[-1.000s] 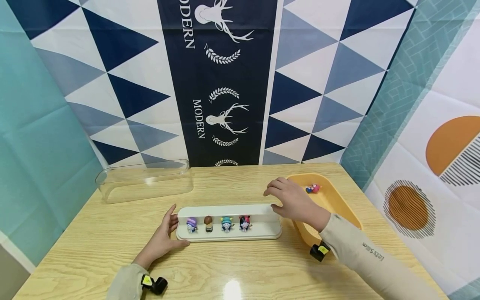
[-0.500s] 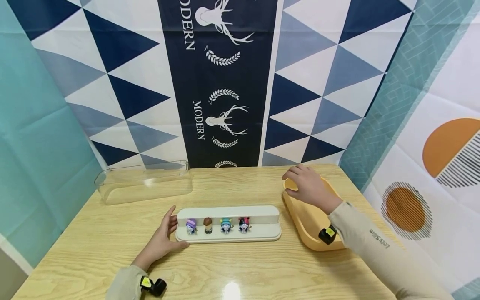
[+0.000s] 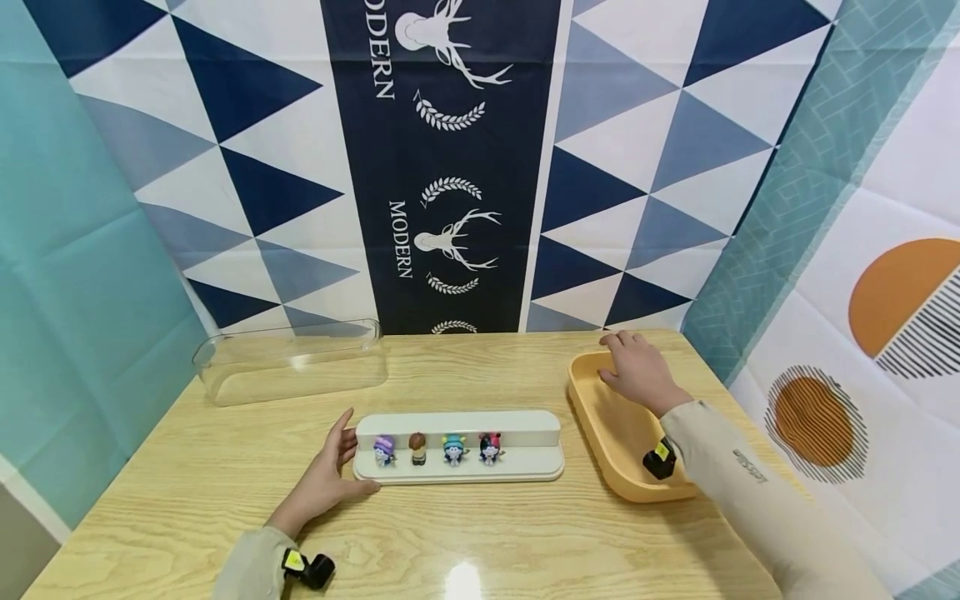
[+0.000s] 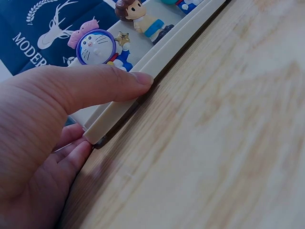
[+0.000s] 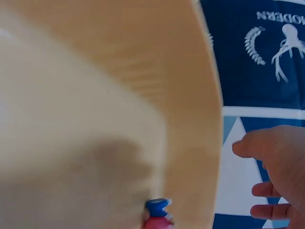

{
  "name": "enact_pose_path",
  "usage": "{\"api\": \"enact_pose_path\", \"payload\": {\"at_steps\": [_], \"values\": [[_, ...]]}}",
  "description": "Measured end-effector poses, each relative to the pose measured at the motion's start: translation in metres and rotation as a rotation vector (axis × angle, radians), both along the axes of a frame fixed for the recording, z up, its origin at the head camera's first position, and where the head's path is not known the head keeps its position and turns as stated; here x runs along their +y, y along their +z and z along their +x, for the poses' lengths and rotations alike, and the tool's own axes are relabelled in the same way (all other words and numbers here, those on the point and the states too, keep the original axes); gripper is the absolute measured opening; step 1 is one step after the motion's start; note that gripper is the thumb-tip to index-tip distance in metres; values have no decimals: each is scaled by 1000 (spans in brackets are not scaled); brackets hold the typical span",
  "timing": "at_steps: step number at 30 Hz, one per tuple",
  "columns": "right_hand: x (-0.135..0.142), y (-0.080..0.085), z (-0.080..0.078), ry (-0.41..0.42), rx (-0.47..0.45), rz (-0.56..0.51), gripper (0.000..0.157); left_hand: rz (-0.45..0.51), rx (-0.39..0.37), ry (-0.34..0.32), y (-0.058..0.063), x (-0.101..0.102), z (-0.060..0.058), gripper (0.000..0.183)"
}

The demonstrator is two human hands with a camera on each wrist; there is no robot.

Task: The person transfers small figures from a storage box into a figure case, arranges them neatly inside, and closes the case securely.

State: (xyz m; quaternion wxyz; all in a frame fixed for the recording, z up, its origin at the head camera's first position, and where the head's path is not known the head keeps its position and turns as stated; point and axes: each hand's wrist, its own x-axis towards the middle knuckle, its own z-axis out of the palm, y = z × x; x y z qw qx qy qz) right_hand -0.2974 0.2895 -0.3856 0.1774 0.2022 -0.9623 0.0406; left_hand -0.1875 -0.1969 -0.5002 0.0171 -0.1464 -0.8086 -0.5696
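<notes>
My left hand (image 3: pixel 330 475) holds the left end of a long white stepped display stand (image 3: pixel 528 462), its thumb on the front edge and fingers at the end. Several small figurines stand in a row on it: one purple-topped (image 3: pixel 384 450), one brown-haired (image 3: pixel 417 448), one teal-topped (image 3: pixel 453 450) and one black and pink (image 3: pixel 490 448). Over the back of a yellow tray (image 3: pixel 611 450) is my right hand (image 3: pixel 641 371), fingers loosely bent around nothing. In the right wrist view, a pink and blue figurine (image 5: pixel 158 217) lies in the tray, apart from the fingers; the head view hides it.
A long clear plastic cover (image 3: pixel 292 367) lies at the back left of the wooden table (image 3: pixel 390 542). Patterned cloth (image 3: pixel 450 150) hangs behind the table's back edge. The tray's raised rim stands to the right of the display stand.
My right hand has moved right, from near the stand's right end to over the tray, now covering the figurine there in the head view. The left hand stays in place.
</notes>
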Motion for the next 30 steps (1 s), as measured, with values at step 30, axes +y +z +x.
{"api": "enact_pose_path", "payload": {"at_steps": [30], "values": [[12, -55, -18, -285, -204, -63, 49, 10, -13, 6, 1, 0, 0, 122]]}}
